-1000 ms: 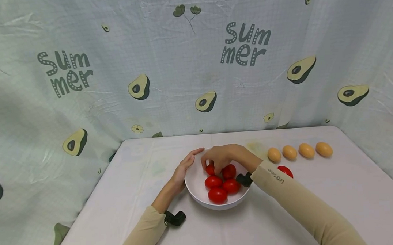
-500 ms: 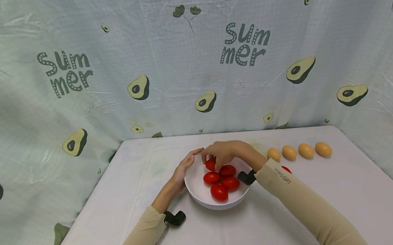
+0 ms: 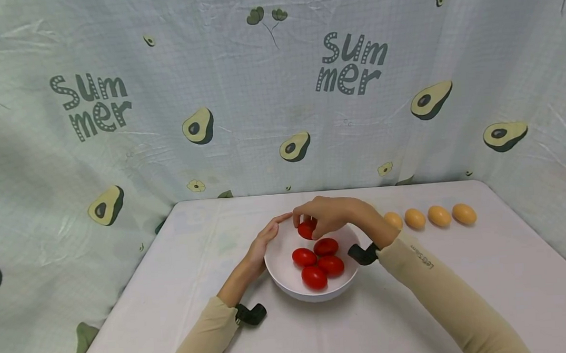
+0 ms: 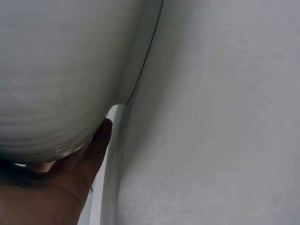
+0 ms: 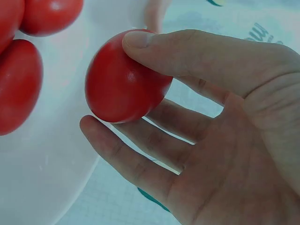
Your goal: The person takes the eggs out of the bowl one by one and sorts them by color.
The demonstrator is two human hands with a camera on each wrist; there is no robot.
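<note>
Fingers of the right hand (image 3: 329,216) pinch a red tomato (image 3: 306,229) above the bowl (image 3: 287,281).

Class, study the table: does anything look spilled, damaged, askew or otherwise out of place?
Nothing stands out. The white bowl sits upright with four red eggs inside, the right hand pinches a fifth red egg above it, the left hand rests against the bowl's side, and four tan eggs lie in a row.
</note>
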